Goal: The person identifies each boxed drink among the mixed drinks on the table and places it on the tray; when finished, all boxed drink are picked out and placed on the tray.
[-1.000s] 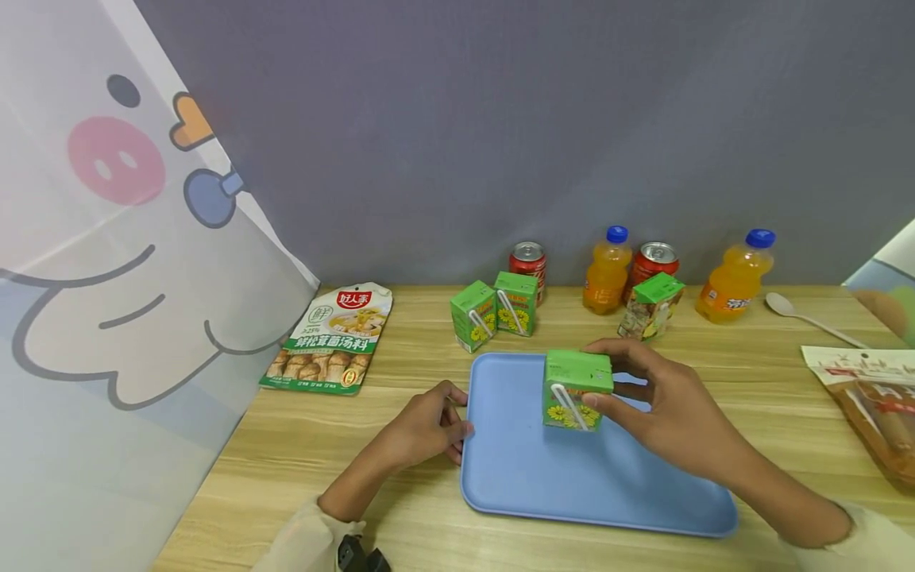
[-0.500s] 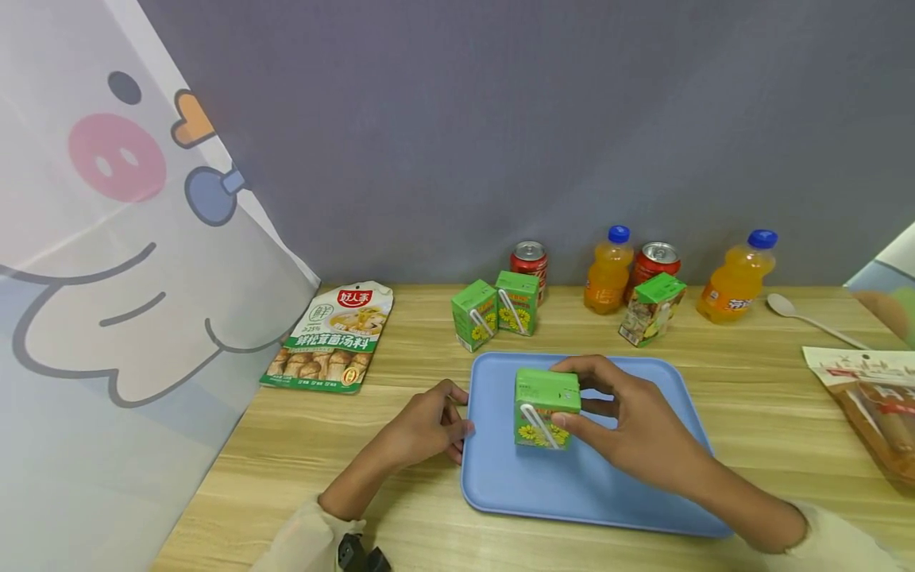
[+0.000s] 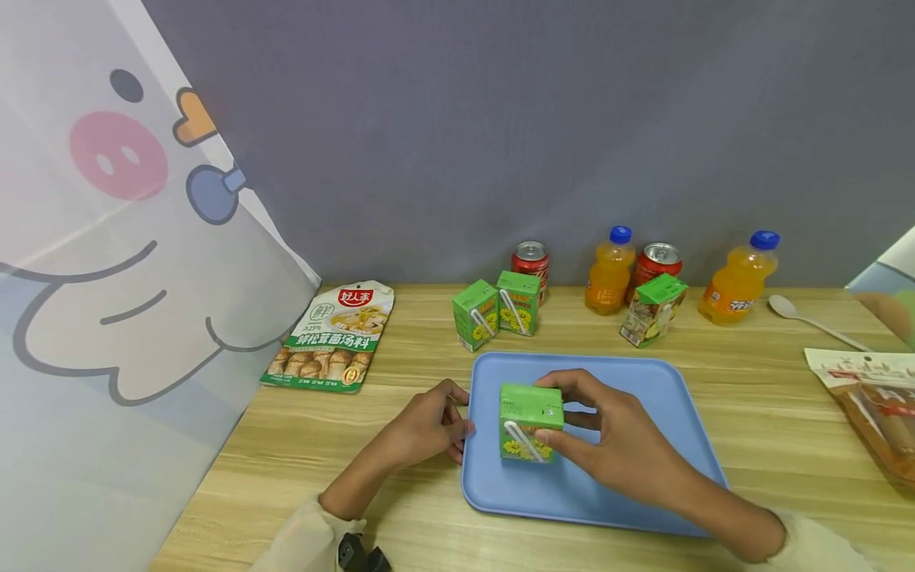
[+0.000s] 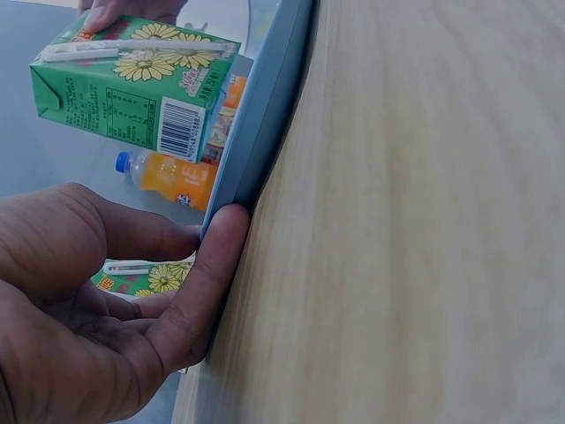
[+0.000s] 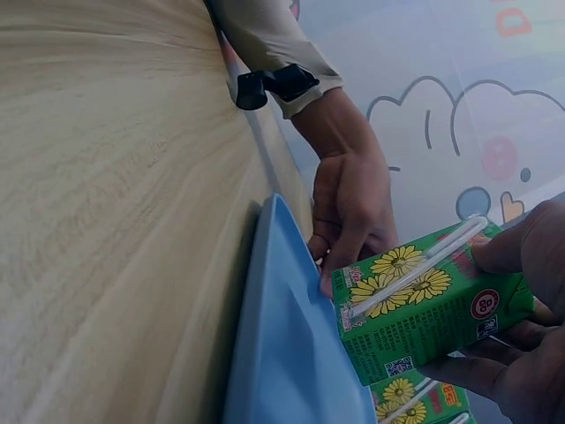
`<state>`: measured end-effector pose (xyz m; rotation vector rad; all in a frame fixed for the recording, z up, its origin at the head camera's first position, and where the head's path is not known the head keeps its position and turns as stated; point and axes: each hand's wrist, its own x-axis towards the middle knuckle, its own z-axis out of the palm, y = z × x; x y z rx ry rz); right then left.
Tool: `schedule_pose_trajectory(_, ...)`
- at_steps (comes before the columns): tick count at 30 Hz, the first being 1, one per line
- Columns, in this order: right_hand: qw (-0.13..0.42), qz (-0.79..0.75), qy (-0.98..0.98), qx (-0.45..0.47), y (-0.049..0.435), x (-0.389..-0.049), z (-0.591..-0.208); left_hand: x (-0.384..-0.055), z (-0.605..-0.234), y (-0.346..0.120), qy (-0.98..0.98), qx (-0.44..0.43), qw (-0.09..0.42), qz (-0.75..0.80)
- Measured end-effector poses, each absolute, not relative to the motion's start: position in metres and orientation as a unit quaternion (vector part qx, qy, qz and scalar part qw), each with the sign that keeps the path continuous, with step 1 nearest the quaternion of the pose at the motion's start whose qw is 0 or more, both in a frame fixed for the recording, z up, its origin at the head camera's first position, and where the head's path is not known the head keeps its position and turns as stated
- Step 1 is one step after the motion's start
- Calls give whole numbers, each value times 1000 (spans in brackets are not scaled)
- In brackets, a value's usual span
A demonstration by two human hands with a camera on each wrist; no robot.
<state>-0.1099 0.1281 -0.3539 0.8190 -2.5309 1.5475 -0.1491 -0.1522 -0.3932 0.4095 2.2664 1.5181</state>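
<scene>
My right hand [image 3: 608,437] grips a green drink carton [image 3: 529,425] between thumb and fingers, with yellow flowers and a white straw on its front. In the head view the carton overlaps the left half of a blue tray [image 3: 643,381]; from the right wrist view the carton [image 5: 415,300] is close over the tray [image 5: 291,344]. With thumb and finger, my left hand [image 3: 429,425] pinches the tray's left rim, plain in the left wrist view, where the fingers [image 4: 225,243] lie at the edge.
Behind the tray stand two matching cartons [image 3: 475,314], a red can [image 3: 530,266], orange drink bottles [image 3: 609,274], another can [image 3: 659,258] and a tilted carton [image 3: 652,311]. A soup-mix pouch [image 3: 332,338] lies left, a spoon [image 3: 815,320] and a sausage pack [image 3: 875,405] right.
My right hand has carried the carton left and toward me, lower over the tray's left half. My left hand stays at the tray's rim.
</scene>
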Motion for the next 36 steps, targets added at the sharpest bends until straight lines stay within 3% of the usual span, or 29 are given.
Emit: schedule_pose_trajectory(36, -13, 509, -817, 273, 111, -103, -371, -148, -391, -152, 809, 143, 188, 539)
